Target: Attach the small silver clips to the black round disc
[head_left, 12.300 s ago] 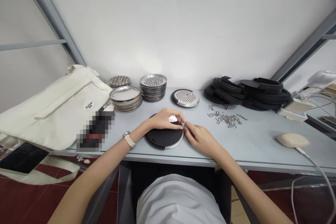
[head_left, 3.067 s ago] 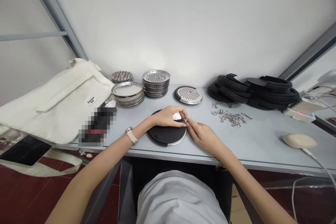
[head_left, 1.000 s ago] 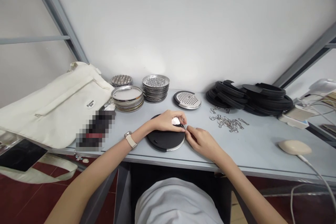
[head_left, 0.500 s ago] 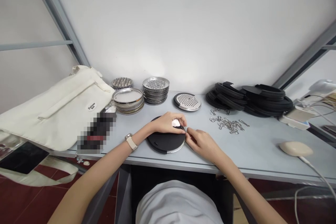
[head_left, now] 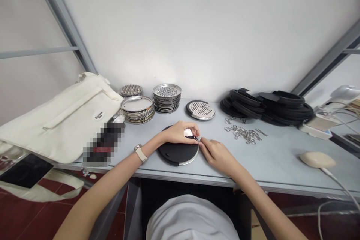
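Observation:
A round black disc [head_left: 177,153] with a silver rim along its right side lies flat near the table's front edge. My left hand [head_left: 182,132] rests over its far part, fingers curled closed around something white [head_left: 188,132] that I cannot make out. At the disc's right edge, a small bent-wire metal clip [head_left: 197,138] shows between the fingertips of both hands. My right hand [head_left: 215,153] is closed in a pinch on this clip, its side down by the table. The fingers partly hide the clip and the rim there.
Behind stand stacks of metal discs [head_left: 137,110] and grater discs [head_left: 167,99], and a black-rimmed grater [head_left: 201,110]. Loose wire clips [head_left: 244,134] and piled black rings [head_left: 242,103] lie right. A cream bag [head_left: 64,120] is left; a corded beige mouse-like device [head_left: 317,159] sits right.
Both hands stay at the disc's right edge. My right fingertips have shifted very slightly, and the metal clip shows a little more plainly between the hands.

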A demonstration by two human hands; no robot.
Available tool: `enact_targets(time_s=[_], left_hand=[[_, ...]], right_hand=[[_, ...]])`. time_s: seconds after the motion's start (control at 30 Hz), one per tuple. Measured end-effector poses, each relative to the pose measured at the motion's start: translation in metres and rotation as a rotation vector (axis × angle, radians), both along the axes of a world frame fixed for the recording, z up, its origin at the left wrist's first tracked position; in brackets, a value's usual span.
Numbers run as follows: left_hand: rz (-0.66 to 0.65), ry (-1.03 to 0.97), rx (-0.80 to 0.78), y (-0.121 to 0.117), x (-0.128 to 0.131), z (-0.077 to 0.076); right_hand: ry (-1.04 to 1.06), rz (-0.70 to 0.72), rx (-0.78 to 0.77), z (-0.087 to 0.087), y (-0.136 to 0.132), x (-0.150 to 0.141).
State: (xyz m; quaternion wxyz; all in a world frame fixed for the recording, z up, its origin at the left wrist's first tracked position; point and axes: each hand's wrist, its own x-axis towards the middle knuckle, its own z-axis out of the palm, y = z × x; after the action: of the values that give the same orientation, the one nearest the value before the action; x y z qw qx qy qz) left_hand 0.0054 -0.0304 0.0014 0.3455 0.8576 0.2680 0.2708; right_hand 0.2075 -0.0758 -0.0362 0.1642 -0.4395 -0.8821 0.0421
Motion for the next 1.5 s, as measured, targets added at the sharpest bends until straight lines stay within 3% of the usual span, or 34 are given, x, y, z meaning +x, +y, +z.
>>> enact_targets(time_s=[0.83,1.5], left_hand=[[0.013,0.012,-0.025,-0.0006,-0.0003,0.0017],[-0.005,0.007,-0.004,-0.0008,0.0000,0.0016]], right_hand=[[0.005,-0.009,-0.011,-0.0012,0.0007,0.0013],[0.111,0.019,-0.107,0.0021,0.0010,0.0023]])
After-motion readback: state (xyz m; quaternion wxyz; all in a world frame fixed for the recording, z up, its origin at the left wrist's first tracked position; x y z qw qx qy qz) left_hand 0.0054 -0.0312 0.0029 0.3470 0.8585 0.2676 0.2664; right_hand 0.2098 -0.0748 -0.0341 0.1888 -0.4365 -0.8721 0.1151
